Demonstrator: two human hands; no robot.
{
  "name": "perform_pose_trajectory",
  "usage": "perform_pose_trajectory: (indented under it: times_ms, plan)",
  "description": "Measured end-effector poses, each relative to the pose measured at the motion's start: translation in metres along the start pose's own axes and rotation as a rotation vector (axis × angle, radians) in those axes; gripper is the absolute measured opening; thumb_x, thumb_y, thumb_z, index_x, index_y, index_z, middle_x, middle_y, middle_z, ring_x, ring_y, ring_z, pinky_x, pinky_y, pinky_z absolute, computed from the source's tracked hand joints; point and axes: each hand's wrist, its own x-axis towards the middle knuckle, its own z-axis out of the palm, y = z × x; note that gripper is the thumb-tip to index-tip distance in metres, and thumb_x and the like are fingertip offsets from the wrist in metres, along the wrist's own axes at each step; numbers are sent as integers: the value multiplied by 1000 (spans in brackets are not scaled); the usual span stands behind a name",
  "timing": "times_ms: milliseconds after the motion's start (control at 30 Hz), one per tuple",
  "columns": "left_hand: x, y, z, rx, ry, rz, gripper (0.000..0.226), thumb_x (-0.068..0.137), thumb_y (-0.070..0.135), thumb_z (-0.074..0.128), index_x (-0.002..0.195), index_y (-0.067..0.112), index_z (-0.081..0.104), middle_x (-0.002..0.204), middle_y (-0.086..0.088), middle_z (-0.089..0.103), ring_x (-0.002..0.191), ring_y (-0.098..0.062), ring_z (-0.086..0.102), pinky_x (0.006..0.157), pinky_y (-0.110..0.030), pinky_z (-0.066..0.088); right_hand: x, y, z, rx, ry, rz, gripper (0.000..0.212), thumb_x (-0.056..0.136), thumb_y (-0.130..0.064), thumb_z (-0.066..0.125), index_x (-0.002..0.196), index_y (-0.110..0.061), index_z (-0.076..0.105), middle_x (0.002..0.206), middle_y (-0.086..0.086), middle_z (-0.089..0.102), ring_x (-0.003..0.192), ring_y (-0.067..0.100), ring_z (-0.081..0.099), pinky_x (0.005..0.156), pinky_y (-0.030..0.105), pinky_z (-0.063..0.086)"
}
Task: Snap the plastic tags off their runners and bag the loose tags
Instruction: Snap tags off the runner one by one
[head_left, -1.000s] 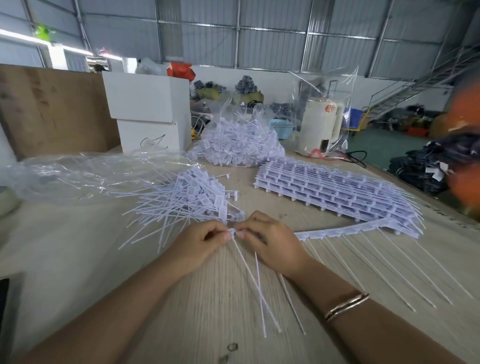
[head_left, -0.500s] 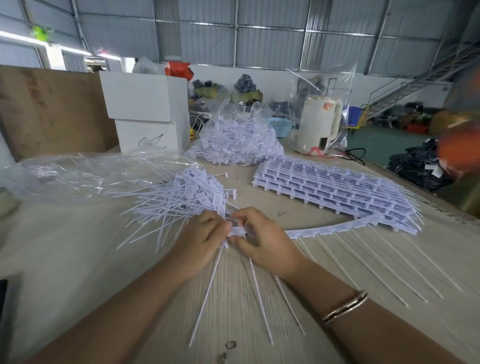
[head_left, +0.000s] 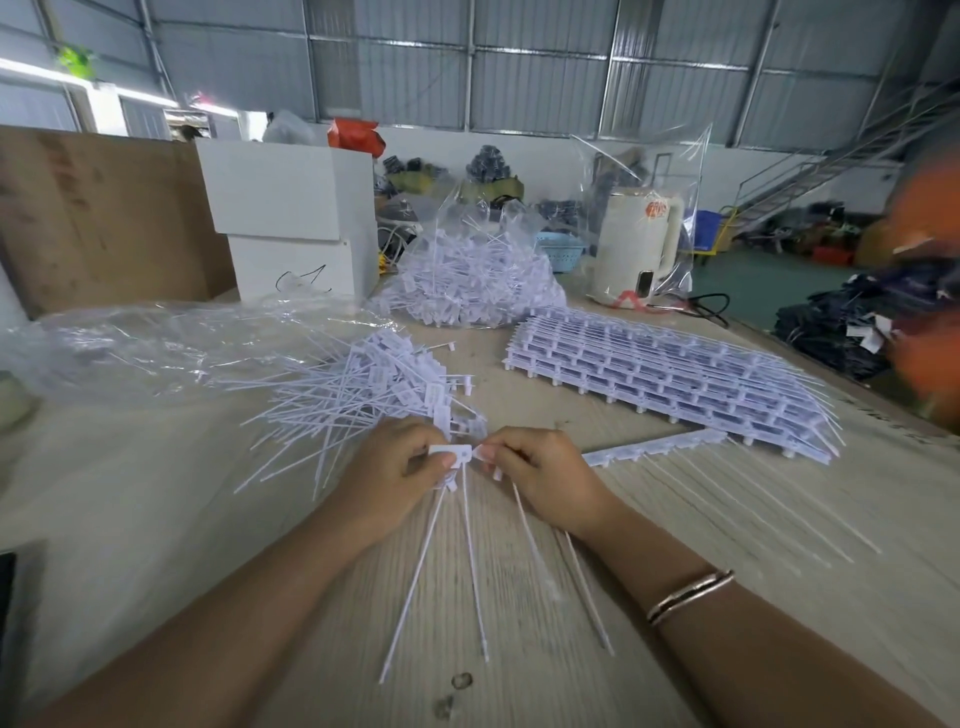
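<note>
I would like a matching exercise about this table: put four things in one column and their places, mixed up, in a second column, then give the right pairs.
Things
1. stack of tag runners
2. heap of loose tags
3. filled clear bag of tags
4. bracelet

Places
A. on the right wrist
B. far middle of the table, in front of the white boxes' right side
C. on the table, right of both hands
D. just beyond the left hand, at the mouth of a flat clear bag

Pairs: 1-C, 2-D, 3-B, 4-A
</note>
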Motion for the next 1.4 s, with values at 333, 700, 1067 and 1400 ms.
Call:
perform_pose_trajectory:
  times_ms: [333,700,1067,1400]
  plan:
    - [-1,-1,-1,-287,75,-145,19,87,15,47,69,14,52,72,1,49,78,-20,43,71,-28,31,2,0,-16,489,255,228,14,94,-10,50,83,-7,57,75,11,59,65,18,54,59,26,42]
    - [1,1,7,182,-5,-54,73,77,60,17,101,16,70,106,5,59,104,-16,43,93,-37,30,-2,-18,10,-152,82,-165,24,82,-21,69,101,-11,56,91,1,65,82,17,60,74,33,46]
    - [2,-1,6,282,6,-29,64,79,54,23,87,8,68,90,1,64,95,-20,49,87,-35,32,-8,-17,-14,-437,-82,23,27,85,-40,46,102,-22,56,91,-6,61,83,18,56,88,35,41]
    - [1,1,3,241,-91,-45,58,76,60,30,84,15,65,83,7,59,92,-15,47,89,-38,36,-10,-6,-3,-240,-33,3,20,90,-38,58,105,-29,67,89,-13,67,74,6,56,69,27,44]
